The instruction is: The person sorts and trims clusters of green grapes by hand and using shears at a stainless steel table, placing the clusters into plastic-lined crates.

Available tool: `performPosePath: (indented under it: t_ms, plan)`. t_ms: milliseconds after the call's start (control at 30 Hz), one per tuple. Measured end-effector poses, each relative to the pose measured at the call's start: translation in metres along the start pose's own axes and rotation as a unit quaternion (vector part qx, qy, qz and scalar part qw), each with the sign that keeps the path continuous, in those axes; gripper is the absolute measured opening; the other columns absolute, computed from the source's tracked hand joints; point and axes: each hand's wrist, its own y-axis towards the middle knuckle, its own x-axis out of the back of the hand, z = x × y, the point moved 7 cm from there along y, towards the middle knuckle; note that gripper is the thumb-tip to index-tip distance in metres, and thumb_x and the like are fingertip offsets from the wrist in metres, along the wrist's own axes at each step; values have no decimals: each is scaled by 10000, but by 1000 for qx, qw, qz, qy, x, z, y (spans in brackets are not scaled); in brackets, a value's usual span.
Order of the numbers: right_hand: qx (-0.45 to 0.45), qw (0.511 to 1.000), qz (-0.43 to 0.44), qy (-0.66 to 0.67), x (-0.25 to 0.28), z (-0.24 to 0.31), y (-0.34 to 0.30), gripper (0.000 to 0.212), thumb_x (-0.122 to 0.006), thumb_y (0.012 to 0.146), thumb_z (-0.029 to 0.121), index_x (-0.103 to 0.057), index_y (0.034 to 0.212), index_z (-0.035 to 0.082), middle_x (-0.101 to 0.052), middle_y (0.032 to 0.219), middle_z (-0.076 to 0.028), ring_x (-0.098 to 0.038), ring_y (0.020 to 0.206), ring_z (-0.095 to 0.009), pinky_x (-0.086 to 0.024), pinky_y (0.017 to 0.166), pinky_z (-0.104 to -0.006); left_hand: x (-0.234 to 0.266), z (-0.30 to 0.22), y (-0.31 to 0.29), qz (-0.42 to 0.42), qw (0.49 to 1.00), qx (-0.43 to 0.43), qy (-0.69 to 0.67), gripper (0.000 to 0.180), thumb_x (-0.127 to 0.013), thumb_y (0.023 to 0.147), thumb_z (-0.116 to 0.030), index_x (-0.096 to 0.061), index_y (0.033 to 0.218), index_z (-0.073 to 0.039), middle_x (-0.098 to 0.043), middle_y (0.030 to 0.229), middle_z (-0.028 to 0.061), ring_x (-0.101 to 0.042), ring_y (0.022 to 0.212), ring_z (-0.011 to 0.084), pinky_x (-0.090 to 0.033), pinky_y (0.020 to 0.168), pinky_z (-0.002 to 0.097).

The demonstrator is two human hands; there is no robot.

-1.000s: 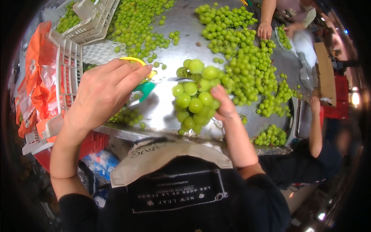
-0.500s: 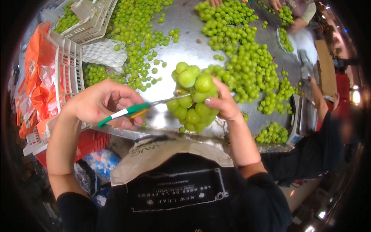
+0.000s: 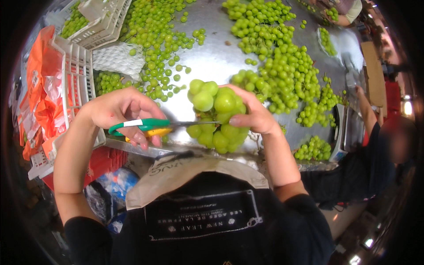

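Observation:
A pair of scissors (image 3: 145, 125) with green and yellow handles is in my left hand (image 3: 121, 112), its fingers in and around the loops. The narrow blades point right and reach in among the berries of a bunch of green grapes (image 3: 218, 137). That bunch is gripped by my right hand (image 3: 256, 115), with the thumb on the near face and the fingers behind it, partly hidden. The bunch is held up over the near edge of the metal table (image 3: 205, 39). Just beyond my right hand lies a heap of grape bunches (image 3: 289, 73).
Loose grapes (image 3: 154, 57) are spread across the left of the table beside white foam netting (image 3: 118, 59). White plastic crates (image 3: 79, 75) stand at the left, one draped with orange bags (image 3: 42, 88). A scale (image 3: 339, 132) sits at right near another person (image 3: 375, 150); someone else works across the table.
The bunch has turned and dropped slightly in my right hand. My left hand has moved the scissors so the blades lie more level and deeper among the grapes.

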Motion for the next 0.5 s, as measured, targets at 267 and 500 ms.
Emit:
performPosePath:
  t_ms: [267, 500]
  plan:
    - [1, 999, 25, 30, -2, -5, 2, 612, -683, 674, -10, -465, 1244, 32, -562, 1132, -45, -502, 1052, -135, -395, 927, -290, -12, 9, 11, 65, 988, 2, -142, 410, -667, 742, -40, -529, 1111, 77, -647, 935, 202, -667, 733, 212, -530, 578, 250]
    - [-6, 999, 20, 27, 1, -9, 2, 619, -681, 673, 2, -462, 1251, 27, -560, 1139, -47, -499, 1054, -135, -394, 928, -291, -14, 26, 9, 40, 994, 19, -98, 425, -680, 740, -31, -525, 1123, 68, -645, 935, 208, -657, 666, 198, -532, 556, 247]
